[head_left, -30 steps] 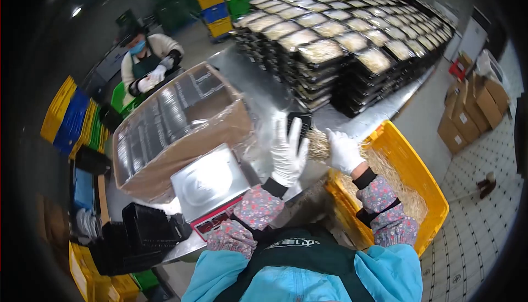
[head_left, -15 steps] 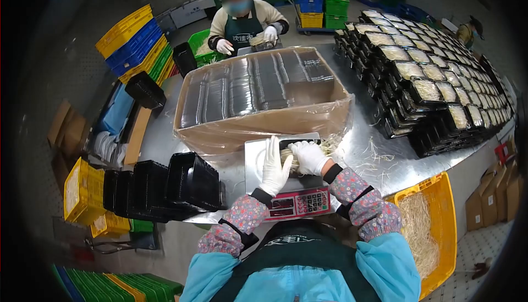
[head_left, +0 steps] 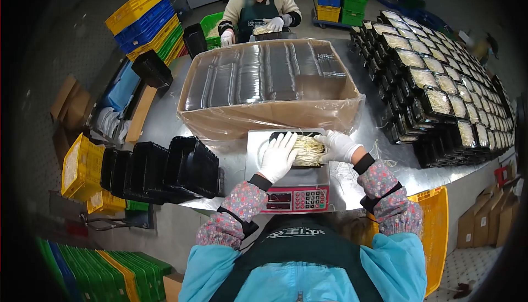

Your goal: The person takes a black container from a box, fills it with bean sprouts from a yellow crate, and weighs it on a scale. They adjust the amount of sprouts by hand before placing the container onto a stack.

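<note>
A black plastic tray (head_left: 281,135) of pale bean sprouts (head_left: 309,151) sits on the metal plate of a digital scale (head_left: 296,198) with a red keypad panel. My left hand (head_left: 278,157), in a white glove, lies flat with fingers stretched over the tray's left side and the edge of the sprouts. At the tray's right edge is my gloved right hand (head_left: 340,147), its fingers apart and touching the sprouts at that side. Parts of the tray are hidden under both hands.
Behind the scale stands a plastic-lined carton (head_left: 264,120) of stacked lids. Empty black trays (head_left: 190,164) are at left; filled packs (head_left: 440,101) pile up at right. A yellow crate (head_left: 437,241) stands by my right side. A co-worker (head_left: 261,10) handles sprouts opposite.
My right hand has moved off the top of the sprouts to the tray's right edge, uncovering them. My left hand stays at the left side, now lying flatter. The view has shifted slightly.
</note>
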### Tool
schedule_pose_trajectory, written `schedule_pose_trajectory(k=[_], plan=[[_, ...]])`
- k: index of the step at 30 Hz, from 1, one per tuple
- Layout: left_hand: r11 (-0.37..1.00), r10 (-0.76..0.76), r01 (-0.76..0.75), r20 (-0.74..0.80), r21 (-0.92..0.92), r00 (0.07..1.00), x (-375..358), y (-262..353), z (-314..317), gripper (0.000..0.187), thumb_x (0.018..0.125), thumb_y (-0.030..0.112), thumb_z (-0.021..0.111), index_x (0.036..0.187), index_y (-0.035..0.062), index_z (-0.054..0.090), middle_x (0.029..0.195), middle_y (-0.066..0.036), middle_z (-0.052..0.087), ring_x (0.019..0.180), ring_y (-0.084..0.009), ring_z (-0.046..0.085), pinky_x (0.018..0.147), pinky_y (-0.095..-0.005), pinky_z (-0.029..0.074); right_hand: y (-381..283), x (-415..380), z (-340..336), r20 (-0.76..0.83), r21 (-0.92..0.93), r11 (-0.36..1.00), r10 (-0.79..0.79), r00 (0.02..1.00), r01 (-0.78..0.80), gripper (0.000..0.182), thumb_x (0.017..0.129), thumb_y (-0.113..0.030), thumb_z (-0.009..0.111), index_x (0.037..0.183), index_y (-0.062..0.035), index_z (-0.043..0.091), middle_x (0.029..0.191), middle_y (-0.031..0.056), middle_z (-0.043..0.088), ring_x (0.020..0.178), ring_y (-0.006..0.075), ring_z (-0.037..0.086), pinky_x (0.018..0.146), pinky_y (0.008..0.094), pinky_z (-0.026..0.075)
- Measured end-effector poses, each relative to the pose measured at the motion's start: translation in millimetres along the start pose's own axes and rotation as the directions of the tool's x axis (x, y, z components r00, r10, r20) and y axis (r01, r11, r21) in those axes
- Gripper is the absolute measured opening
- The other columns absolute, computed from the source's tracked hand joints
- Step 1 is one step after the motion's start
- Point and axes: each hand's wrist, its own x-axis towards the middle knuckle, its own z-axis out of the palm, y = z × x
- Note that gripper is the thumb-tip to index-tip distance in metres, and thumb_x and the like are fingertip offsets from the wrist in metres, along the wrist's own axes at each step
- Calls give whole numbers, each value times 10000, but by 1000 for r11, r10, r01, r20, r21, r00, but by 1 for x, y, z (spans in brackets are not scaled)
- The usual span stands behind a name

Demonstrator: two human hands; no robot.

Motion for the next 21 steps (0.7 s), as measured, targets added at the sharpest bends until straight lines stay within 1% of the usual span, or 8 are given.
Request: schedule_pose_trajectory(k=[2, 3, 7, 10, 14, 16, 19, 21], plan=[[998, -34, 35, 14, -52, 999, 2, 4, 1, 512, 971, 312, 512, 1417, 63, 471, 1380, -192, 537, 1263, -376, 505, 1070, -478, 374, -2, -3, 8, 73, 33, 990, 134, 988, -137, 506, 746, -288, 736, 1202, -88, 645, 1114, 202, 643, 1016, 359, 624, 887, 419, 510], [998, -29, 29, 15, -51, 999, 1, 3, 3, 487, 973, 305, 510, 1406, 83, 488, 1374, -186, 544, 1263, -380, 504, 1072, -478, 371, -5, -4, 18, -126, 21, 997, 79, 989, -77, 321, 805, -204, 680, 1104, -85, 689, 928, 179, 686, 843, 344, 668, 784, 419, 539], [1000, 5, -5, -46, -5, 999, -2, 0, 9, 452, 949, 268, 567, 1363, 89, 538, 1334, -164, 575, 1222, -375, 528, 1048, -470, 389, 9, -4, 22, -291, 235, 971, 119, 949, -50, 149, 825, -175, 657, 899, -63, 723, 831, 187, 687, 817, 359, 670, 774, 437, 531], [1000, 3, -3, -67, -5, 998, -2, 1, 11, 449, 950, 256, 568, 1366, 89, 534, 1328, -165, 579, 1210, -369, 536, 1045, -459, 392, 23, -19, -10, -230, 336, 935, 195, 953, -110, 169, 832, -144, 668, 947, -37, 732, 868, 197, 696, 776, 337, 682, 745, 407, 540], [987, -50, 52, 21, -155, 999, -2, -3, -1, 509, 962, 234, 559, 1427, 55, 455, 1439, -195, 472, 1323, -395, 435, 1098, -442, 349, 63, -52, -29, -111, 761, 612, 449, 887, -215, 194, 863, -90, 684, 1007, 38, 705, 761, 74, 705, 617, 116, 635, 547, 256, 502], [956, -113, 114, 20, -271, 993, 1, -5, -15, 509, 970, 174, 541, 1439, 17, 422, 1462, -201, 446, 1369, -383, 392, 1139, -435, 300, 84, -71, -32, -120, 801, 564, 480, 869, -200, 193, 877, -96, 691, 1008, 47, 696, 738, 37, 677, 573, 69, 597, 469, 210, 449], [918, -213, 136, -174, -372, 961, 0, -22, -32, 484, 958, 168, 589, 1404, 20, 470, 1413, -202, 500, 1337, -378, 444, 1103, -412, 369, 113, -95, -9, -55, 858, 442, 584, 810, -261, 207, 862, -111, 714, 989, 49, 687, 721, 46, 663, 529, 67, 579, 404, 212, 402], [887, -297, 200, -182, -417, 937, 4, -38, -42, 475, 970, 206, 561, 1385, -9, 474, 1394, -220, 509, 1330, -384, 448, 1099, -414, 374, 123, -98, 20, 32, 774, 504, 573, 819, -383, 227, 851, -119, 721, 1008, 42, 691, 737, 66, 679, 561, 100, 611, 444, 232, 444]])
